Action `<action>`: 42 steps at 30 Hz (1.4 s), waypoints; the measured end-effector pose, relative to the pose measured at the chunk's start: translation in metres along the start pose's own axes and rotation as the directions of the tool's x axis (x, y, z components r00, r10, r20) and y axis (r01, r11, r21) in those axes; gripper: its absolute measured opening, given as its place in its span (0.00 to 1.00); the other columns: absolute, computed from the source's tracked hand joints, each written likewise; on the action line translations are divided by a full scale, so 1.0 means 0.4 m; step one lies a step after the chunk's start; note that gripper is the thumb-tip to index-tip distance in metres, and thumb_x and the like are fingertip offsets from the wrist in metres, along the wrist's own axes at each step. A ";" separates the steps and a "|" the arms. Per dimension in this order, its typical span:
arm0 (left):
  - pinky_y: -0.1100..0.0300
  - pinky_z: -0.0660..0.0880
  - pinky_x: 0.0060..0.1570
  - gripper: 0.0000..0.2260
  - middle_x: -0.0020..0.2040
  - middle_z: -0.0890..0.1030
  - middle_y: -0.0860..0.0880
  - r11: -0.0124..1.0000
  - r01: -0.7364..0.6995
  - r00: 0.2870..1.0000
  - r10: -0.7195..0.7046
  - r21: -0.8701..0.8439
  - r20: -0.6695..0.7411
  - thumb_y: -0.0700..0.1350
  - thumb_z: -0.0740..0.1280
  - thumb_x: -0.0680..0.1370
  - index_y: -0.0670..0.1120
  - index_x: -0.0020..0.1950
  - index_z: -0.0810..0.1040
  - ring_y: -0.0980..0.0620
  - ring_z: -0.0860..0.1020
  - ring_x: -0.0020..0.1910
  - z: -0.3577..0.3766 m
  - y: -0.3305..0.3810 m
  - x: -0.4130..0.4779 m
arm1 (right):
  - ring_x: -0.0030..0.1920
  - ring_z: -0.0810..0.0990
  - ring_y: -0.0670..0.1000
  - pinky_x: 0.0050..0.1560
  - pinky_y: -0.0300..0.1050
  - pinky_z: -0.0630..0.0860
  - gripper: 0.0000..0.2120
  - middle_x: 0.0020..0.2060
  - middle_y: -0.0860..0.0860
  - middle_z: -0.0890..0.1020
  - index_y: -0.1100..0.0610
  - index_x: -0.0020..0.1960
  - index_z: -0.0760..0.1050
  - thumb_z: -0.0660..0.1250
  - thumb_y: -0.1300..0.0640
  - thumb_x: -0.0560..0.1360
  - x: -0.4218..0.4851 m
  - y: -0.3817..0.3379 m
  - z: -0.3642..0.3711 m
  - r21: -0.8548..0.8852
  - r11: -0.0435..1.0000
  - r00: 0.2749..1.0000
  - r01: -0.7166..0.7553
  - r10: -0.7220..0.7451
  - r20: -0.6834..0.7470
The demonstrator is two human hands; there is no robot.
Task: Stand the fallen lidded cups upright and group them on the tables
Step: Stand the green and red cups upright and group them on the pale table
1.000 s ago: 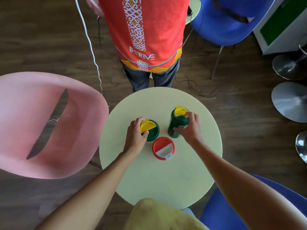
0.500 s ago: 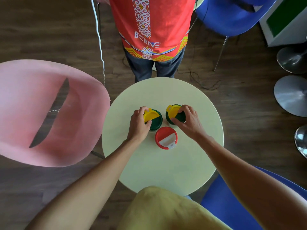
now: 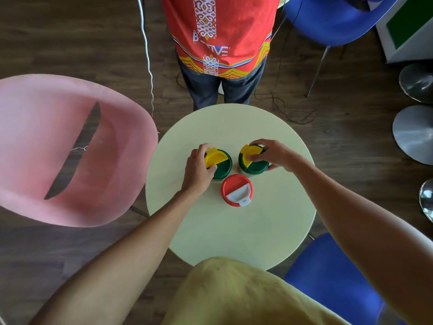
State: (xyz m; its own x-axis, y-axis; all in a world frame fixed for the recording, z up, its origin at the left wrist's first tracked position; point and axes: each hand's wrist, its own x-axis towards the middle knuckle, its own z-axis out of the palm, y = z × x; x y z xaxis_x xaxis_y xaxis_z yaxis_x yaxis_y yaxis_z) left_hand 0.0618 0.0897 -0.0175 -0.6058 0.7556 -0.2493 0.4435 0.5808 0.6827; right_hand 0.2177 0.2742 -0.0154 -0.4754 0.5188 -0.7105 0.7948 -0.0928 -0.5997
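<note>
Seen from above, three lidded cups stand upright in a tight cluster near the middle of a round pale-yellow table (image 3: pixel 234 231). The left hand (image 3: pixel 198 171) wraps around the left green cup (image 3: pixel 221 166), fingers curled over the edge of its lid where a yellow flip tab lies across the top. The right hand (image 3: pixel 274 156) grips the right green cup (image 3: pixel 254 164) from its far and right sides, fingers bent down around the rim and one fingertip pressing on that cup's yellow tab. The two green cups sit side by side with a narrow gap between them. Just in front of them, nearer the camera, stands a red cup with a white flip tab (image 3: pixel 236 190), close against both green cups and touched by neither hand (whether the three actually touch cannot be told from this angle).

A person in a red patterned shirt (image 3: pixel 220 31) and dark trousers stands at the table's far edge. A pink shell chair (image 3: pixel 70 156) sits to the left, a blue chair (image 3: pixel 328 17) at upper right, and a second blue chair (image 3: pixel 332 282) at lower right. The floor is dark wood planking (image 3: pixel 58 43).
</note>
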 end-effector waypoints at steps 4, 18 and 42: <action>0.53 0.73 0.63 0.26 0.64 0.78 0.46 0.980 0.172 0.985 -0.168 -0.096 0.047 0.40 0.73 0.73 0.46 0.70 0.73 0.47 0.75 0.64 -0.005 -0.004 0.013 | 0.53 0.82 0.60 0.44 0.57 0.84 0.22 0.56 0.60 0.79 0.49 0.61 0.76 0.77 0.54 0.69 0.006 0.019 0.021 0.226 0.974 0.997 -0.025 0.042 -0.071; 0.47 0.82 0.50 0.27 0.65 0.78 0.44 0.829 0.370 0.929 -0.319 -0.420 0.189 0.31 0.72 0.73 0.44 0.70 0.74 0.41 0.81 0.57 -0.046 -0.005 0.011 | 0.49 0.84 0.61 0.46 0.59 0.83 0.20 0.55 0.61 0.80 0.52 0.59 0.77 0.77 0.58 0.69 -0.011 0.014 0.055 0.368 0.930 0.997 -0.021 0.046 -0.060; 0.44 0.82 0.51 0.28 0.67 0.77 0.43 0.804 0.391 0.920 -0.331 -0.447 0.209 0.31 0.73 0.72 0.45 0.70 0.74 0.43 0.80 0.58 -0.065 -0.032 -0.019 | 0.47 0.85 0.60 0.45 0.56 0.84 0.21 0.57 0.61 0.80 0.49 0.61 0.77 0.77 0.53 0.69 0.007 -0.007 0.069 0.256 0.966 0.998 -0.034 0.048 -0.049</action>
State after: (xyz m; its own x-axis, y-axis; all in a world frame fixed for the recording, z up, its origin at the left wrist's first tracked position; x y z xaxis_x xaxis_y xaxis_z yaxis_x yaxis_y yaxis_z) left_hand 0.0436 0.0685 -0.0064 -0.5660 0.5664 -0.5991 -0.1756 0.6272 0.7588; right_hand 0.2039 0.2523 -0.0259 -0.4179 0.5545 -0.7196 0.6872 -0.3252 -0.6496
